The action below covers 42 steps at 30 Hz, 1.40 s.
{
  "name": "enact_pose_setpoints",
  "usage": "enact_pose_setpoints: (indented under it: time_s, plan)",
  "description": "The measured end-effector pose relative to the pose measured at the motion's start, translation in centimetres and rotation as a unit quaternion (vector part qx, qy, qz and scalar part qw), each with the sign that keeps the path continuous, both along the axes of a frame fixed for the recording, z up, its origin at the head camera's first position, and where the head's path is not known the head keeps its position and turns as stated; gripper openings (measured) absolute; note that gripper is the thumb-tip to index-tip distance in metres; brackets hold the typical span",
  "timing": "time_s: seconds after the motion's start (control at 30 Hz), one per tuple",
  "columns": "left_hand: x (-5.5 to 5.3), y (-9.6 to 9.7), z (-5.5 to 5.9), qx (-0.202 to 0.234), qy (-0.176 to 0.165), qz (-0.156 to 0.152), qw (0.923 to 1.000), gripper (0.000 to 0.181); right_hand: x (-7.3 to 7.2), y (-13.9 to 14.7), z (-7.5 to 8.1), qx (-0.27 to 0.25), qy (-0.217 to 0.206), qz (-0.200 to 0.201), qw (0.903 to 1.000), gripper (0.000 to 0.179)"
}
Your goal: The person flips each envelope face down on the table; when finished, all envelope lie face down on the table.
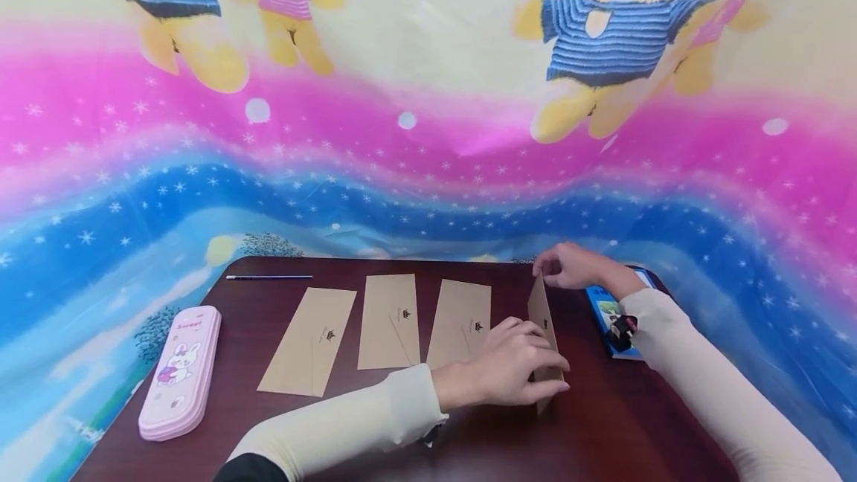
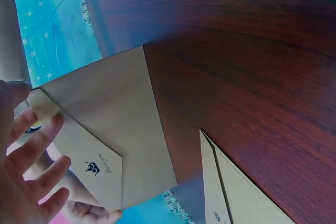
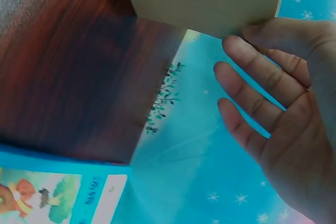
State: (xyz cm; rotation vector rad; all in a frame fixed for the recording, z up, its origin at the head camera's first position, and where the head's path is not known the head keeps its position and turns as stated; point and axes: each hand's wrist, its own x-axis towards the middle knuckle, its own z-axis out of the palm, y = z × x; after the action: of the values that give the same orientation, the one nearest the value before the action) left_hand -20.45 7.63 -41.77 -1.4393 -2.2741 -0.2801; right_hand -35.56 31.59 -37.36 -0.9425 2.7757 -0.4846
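Three tan paper envelopes lie flat in a row on a dark red-brown wood-grain table (image 1: 234, 363): a slanted left one (image 1: 301, 348), a middle one (image 1: 387, 318) and a right one (image 1: 458, 311), each with a small black crown print. Left of them rests a pink oblong pencil case with a white rabbit picture (image 1: 179, 372), and at the far left edge lies a slim dark pencil (image 1: 269, 277). A blue book with a coloured picture on its cover (image 1: 608, 311) lies at the far right; the right forearm, in a cream sleeve (image 1: 710, 370) with a black strap at the wrist, crosses above it and hides part of it. Behind the table hangs a blue, pink and cream cloth printed with bears and snowflakes (image 1: 428, 140). The left hand (image 1: 512, 363) covers the near right part of the right flat envelope.

Between that row and the book, a fourth tan paper envelope (image 1: 539, 307) is held up on its long edge, leaning a little; whether its lower edge touches the wood cannot be told. Its flap side faces left, showing a slanting flap with a black crown and "Thank you" lettering; the side facing right looks plain. The left hand grips its near end between thumb and fingers, the other fingers spread. The right hand (image 1: 572, 266) pinches its far end between thumb and index finger, the remaining fingers bent loosely and apart.
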Motion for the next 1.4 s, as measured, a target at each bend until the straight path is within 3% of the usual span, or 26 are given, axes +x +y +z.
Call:
enact_pose_setpoints:
  time_s: [0.13, 0.4, 0.63, 0.93, 1.3, 1.4]
  plan:
    - [-0.1, 0.1, 0.0, -0.002, -0.004, 0.0, 1.0, 0.027, -0.3, 0.3, -0.9, -0.016, -0.016, -0.006, 0.9997, 0.022]
    - [0.0, 0.1, 0.0, 0.006, -0.008, 0.003, 0.9999, 0.027, -0.6, 1.1, -3.8, -0.079, -0.094, -0.023, 0.9922, 0.025]
    - [0.0, 0.0, 0.0, 0.0, -0.006, 0.011, 0.9999, 0.028, -0.4, 1.0, -6.1, -0.079, -0.128, -0.062, 0.9866, 0.03]
    - [0.0, -0.1, 0.0, -0.002, -0.012, 0.017, 0.9998, 0.028, -0.8, 1.2, -8.2, -0.056, -0.105, -0.064, 0.9908, 0.032]
    - [-0.1, -0.3, 0.0, -0.011, -0.023, 0.019, 0.9995, 0.029, -1.1, 0.6, -8.6, -0.035, -0.066, -0.042, 0.9963, 0.022]
    - [-0.2, -0.3, 0.1, -0.016, -0.02, 0.019, 0.9995, 0.028, -1.3, 0.4, -8.5, -0.026, -0.072, -0.055, 0.9955, 0.023]
